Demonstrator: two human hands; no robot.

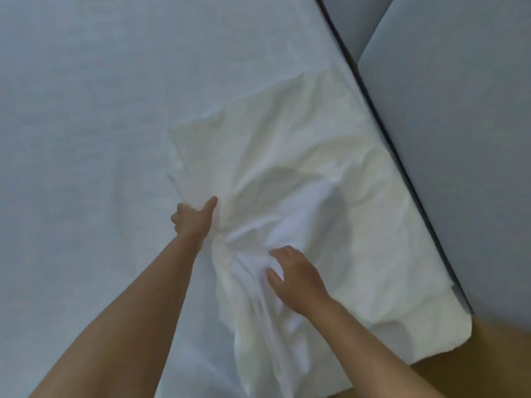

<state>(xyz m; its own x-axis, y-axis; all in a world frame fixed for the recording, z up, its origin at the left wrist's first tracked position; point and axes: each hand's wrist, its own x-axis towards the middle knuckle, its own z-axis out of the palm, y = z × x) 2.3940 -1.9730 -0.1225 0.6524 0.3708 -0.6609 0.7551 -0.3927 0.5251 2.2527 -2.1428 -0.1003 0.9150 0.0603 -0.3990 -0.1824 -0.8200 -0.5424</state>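
A crumpled white cloth (287, 156) lies spread on the bed, gathered into folds near me. My left hand (192, 218) is at the cloth's left edge, with its fingers curled into the fabric and its thumb stretched forward over it. My right hand (296, 275) rests on the bunched folds a little nearer and to the right, with fingers and thumb curled round a gather of the cloth. A narrow hanging strip of the cloth runs down between my forearms toward the bed's near edge.
A pale sheet covers the bed (86, 124), which fills the left and far side. Along the bed's right edge runs a dark gap (402, 156), with grey padded panels (459, 110) beyond it. A brown floor (488, 354) shows at the bottom right.
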